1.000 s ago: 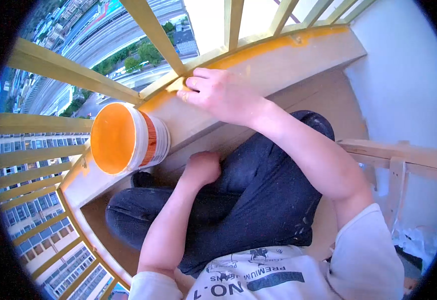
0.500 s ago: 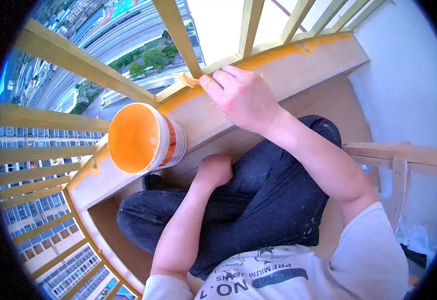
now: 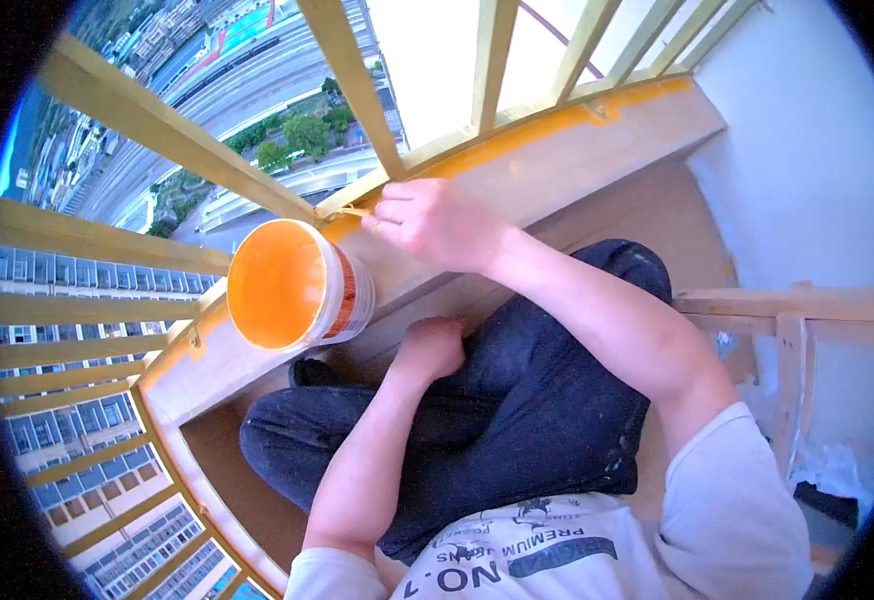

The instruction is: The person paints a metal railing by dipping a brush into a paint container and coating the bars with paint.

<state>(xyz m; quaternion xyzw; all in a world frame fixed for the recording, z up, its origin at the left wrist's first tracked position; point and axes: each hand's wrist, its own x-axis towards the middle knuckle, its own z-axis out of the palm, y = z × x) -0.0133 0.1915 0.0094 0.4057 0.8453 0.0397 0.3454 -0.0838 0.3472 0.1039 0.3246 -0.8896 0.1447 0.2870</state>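
My right hand (image 3: 422, 222) is closed on a small paintbrush (image 3: 351, 211), whose paint-covered tip is at the foot of a railing bar. Most of the brush is hidden by my fingers. Just left of it, a white bucket (image 3: 349, 295) stands tilted towards me in the view on the ledge, its inside (image 3: 277, 285) coated orange. My left hand (image 3: 431, 347) rests as a fist by my crossed legs, with nothing showing in it. The yellow railing (image 3: 357, 90) rises from the ledge (image 3: 547, 180), which has an orange paint strip along its outer edge.
Wooden framing (image 3: 792, 320) stands at the right, against the white wall (image 3: 797, 150). Clear plastic sheeting (image 3: 832, 470) lies low by that wall. Beyond the railing, far below, are roads (image 3: 257, 95) and tall buildings (image 3: 77, 430).
My right hand has moved left and slightly down in view, carrying the paintbrush along the railing's foot towards the bucket. The view has shifted a little. My left hand stays put.
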